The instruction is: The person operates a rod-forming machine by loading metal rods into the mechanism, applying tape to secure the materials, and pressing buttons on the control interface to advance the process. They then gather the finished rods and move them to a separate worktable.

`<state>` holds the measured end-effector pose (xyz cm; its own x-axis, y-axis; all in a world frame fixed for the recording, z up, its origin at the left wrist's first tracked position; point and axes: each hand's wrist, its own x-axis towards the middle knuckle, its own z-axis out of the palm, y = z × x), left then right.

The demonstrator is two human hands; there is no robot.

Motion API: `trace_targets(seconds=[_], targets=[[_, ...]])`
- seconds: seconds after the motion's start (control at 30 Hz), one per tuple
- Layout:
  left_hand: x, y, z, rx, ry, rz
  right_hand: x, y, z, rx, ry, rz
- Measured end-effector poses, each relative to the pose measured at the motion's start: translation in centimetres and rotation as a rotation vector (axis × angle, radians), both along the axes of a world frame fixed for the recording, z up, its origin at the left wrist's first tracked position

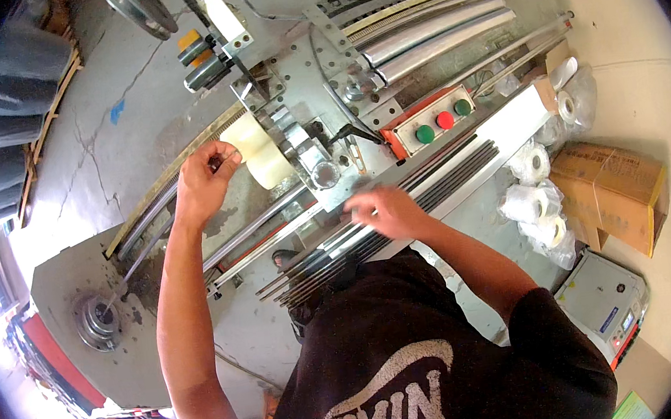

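Note:
My left hand is closed, with thumb and fingertips pinched at the left edge of a cream-coloured strip of tape. The strip runs up against a pale roll mounted at the machine's carriage. Over the rack of thin dark rods, my right hand hangs near the front corner of the carriage. Motion smears its fingers, so their grip cannot be made out.
A control box with green and red buttons sits right of the carriage. Long metal rollers lie behind it. At right stand wrapped white rolls, a cardboard box and a grey device. A round chuck is at left.

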<state>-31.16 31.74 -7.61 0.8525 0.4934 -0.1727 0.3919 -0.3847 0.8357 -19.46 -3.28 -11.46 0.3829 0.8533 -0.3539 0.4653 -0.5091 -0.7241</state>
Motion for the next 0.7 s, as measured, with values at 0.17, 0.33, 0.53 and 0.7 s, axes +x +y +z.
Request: trace_targets(seconds=[0.17, 0.33, 0.53, 0.7], targets=[[-0.3, 0.0, -0.3, -0.016, 0.025, -0.031, 2.9, 3.0, -7.2, 0.242, -0.627, -0.202], [-0.1, -1.5, 1.1, -0.027, 0.036, -0.065, 2.8, 4.5, -10.1, 0.176, -0.778, -0.128], [-1.3, -0.9, 1.0, -0.045, 0.010, -0.095, -0.5, 3.8, -4.2, 0.070, -0.592, 0.079], [-1.2, -0.8, 1.2, -0.037, 0.009, -0.137, -5.7, 12.3, -0.1, 0.337, 0.730, -0.120]])
